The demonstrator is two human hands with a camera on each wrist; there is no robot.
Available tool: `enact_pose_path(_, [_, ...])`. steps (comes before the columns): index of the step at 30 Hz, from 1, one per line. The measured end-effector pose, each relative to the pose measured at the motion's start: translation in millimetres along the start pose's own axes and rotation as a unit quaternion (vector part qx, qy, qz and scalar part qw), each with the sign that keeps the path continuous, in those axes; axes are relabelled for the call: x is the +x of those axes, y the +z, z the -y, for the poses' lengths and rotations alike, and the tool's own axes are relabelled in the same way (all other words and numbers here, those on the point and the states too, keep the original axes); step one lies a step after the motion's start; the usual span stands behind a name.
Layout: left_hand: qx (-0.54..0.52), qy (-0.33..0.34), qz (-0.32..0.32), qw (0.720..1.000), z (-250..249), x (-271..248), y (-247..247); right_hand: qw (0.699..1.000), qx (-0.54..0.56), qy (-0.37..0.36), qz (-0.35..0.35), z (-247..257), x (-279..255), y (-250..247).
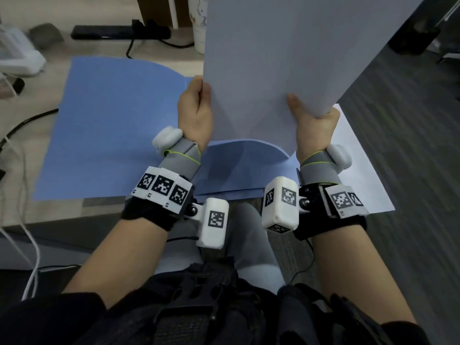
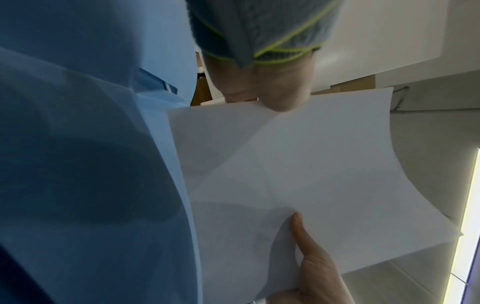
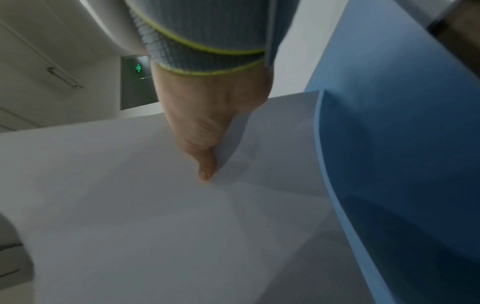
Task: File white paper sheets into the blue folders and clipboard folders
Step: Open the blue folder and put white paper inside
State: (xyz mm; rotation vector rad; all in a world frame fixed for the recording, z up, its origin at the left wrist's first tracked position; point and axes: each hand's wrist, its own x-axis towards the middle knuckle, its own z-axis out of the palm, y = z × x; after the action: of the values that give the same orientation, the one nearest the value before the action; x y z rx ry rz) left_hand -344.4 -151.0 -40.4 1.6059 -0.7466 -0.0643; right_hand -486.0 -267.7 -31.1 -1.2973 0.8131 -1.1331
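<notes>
I hold a stack of white paper sheets (image 1: 278, 61) upright over an open blue folder (image 1: 112, 120) that lies flat on the desk. My left hand (image 1: 199, 100) pinches the stack's left edge. My right hand (image 1: 311, 113) grips its lower right corner, thumb on the front. The left wrist view shows the paper (image 2: 298, 164) beside the blue folder (image 2: 91, 123), with my left hand (image 2: 272, 90) above it. In the right wrist view my right hand (image 3: 205, 139) presses its thumb on the paper (image 3: 130, 216), next to the folder (image 3: 402, 154). The fingers behind the sheets are hidden.
One more white sheet (image 1: 361, 170) lies at the desk's right corner, partly under the folder. A black power strip (image 1: 119, 33), a white cup (image 1: 199, 26) and a white device (image 1: 17, 53) stand at the back. Cables (image 1: 25, 150) run along the left. Grey carpet (image 1: 410, 145) lies to the right.
</notes>
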Motion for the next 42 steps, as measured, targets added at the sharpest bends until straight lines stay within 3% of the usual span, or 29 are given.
enact_pose_path(8, [-0.015, -0.052, 0.012, 0.998, 14, -6, -8, 0.999, -0.029, -0.016, 0.029, -1, 1, 7])
enact_pose_path(11, [0.037, -0.083, 0.028, 0.995, 13, 6, -17, 0.997, -0.066, -0.017, 0.048, 0, 12, 9])
enact_pose_path(14, [0.085, -0.095, 0.042, 0.991, 21, 14, -27, 0.99, -0.115, 0.019, 0.084, -7, 18, 10])
enact_pose_path(20, [0.157, -0.162, 0.051, 0.973, 45, 14, -44, 0.955, -0.252, 0.124, 0.094, -31, 29, 7])
enact_pose_path(30, [0.16, -0.164, 0.091, 0.969, 52, 7, -48, 0.928, -0.314, 0.174, 0.101, -58, 28, 9])
enact_pose_path(42, [0.181, -0.151, 0.138, 0.962, 60, 2, -50, 0.916, -0.353, 0.145, 0.12, -57, 20, 5])
